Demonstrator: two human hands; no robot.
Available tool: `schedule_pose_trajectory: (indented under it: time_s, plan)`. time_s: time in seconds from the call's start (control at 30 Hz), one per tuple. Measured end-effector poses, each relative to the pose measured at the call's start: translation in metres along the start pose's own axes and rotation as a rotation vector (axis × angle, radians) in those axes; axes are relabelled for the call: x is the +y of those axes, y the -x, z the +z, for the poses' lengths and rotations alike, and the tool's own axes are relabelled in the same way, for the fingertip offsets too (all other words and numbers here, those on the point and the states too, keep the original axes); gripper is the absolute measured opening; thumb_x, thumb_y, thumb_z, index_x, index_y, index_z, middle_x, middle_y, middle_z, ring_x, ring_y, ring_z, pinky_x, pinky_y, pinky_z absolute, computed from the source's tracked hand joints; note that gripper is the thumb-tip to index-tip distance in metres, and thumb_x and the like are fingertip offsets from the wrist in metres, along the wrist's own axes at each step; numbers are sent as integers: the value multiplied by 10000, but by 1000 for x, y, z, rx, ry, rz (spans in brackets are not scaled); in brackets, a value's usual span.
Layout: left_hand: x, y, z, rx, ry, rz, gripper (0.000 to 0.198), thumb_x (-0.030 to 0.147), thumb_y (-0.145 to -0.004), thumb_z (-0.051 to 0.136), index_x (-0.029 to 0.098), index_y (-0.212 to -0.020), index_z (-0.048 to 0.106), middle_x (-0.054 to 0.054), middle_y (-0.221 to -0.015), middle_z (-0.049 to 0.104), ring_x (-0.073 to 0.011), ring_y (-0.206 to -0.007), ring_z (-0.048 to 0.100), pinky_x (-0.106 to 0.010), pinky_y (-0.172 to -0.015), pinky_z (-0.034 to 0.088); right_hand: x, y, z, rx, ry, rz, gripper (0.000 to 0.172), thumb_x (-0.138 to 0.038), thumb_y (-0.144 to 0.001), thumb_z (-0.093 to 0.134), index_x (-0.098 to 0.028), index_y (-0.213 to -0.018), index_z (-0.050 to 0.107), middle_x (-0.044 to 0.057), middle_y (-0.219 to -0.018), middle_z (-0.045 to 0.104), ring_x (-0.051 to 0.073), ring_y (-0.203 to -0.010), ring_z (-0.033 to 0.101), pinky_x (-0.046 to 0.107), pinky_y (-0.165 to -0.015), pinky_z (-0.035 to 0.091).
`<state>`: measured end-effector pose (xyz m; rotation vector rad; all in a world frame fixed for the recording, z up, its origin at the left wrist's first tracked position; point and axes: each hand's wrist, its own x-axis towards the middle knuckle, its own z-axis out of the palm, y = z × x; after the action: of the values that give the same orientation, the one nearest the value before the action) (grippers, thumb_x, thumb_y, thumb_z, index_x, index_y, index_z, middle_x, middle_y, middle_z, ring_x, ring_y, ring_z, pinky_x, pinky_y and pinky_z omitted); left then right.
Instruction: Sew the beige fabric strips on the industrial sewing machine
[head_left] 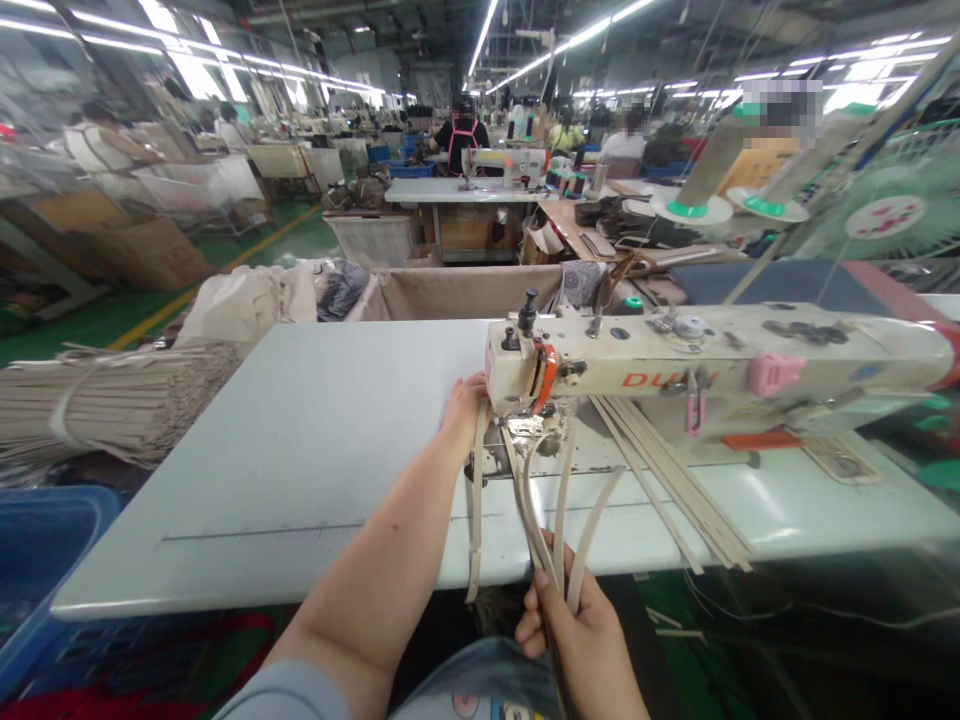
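Note:
My right hand (589,630) is closed around several narrow beige fabric strips (560,520) in front of the table edge. From there some of the strips run up to the needle area of the sewing machine (585,350), while others end loose. My left hand (461,408) reaches to the left side of the machine head, its fingertips partly hidden behind it. Whether it grips anything there does not show. Just beside it a single beige strip (476,500) hangs down over the front edge. More strips (667,480) lie under the machine arm to the right.
The white sewing table (322,430) extends left. A tied bundle of strips (97,400) and a blue crate (52,530) stand at its left. Behind it is a fabric-lined bin (465,290). Thread cones (709,165) and a fan (892,215) are at the right. Other people sit farther back.

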<state>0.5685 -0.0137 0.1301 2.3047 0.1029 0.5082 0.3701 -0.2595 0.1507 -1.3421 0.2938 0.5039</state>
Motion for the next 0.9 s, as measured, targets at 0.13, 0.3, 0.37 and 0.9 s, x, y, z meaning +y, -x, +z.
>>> schedule_pose_trajectory:
  time_s: [0.13,0.3,0.37,0.9]
  plan:
    - [1,2,-1,-1,-15,-3,189,106,-889,666,213,-901,821,-91,-1177,825,-339,-1229,733,-603,-1347,359,-1,-1,4,-9,-18,7,981,-730,-765,940,-147,-1488,622,-61,-685,698,185,-542,723,282,-498,573]
    - [1,3,-4,-18,-35,8,187,135,-935,654,212,-927,825,-95,-1210,817,-329,-1241,723,-584,-1345,361,-1,-1,5,7,-20,-4,942,-718,-754,952,-165,-1459,660,-55,-678,702,191,-536,726,284,-492,572]
    - [1,3,-4,-27,-45,-4,188,131,-931,657,215,-932,826,-89,-1218,818,-329,-1248,718,-582,-1349,355,-2,-1,5,15,-25,1,942,-715,-742,959,-168,-1453,671,-51,-678,708,191,-534,725,283,-489,570]
    - [-13,-3,-13,-44,59,-79,105,164,-839,728,172,-894,817,-119,-1160,832,-369,-1236,733,-551,-1213,535,0,-2,1,11,-24,7,963,-725,-751,949,-151,-1455,632,-58,-684,706,177,-527,718,259,-479,553]
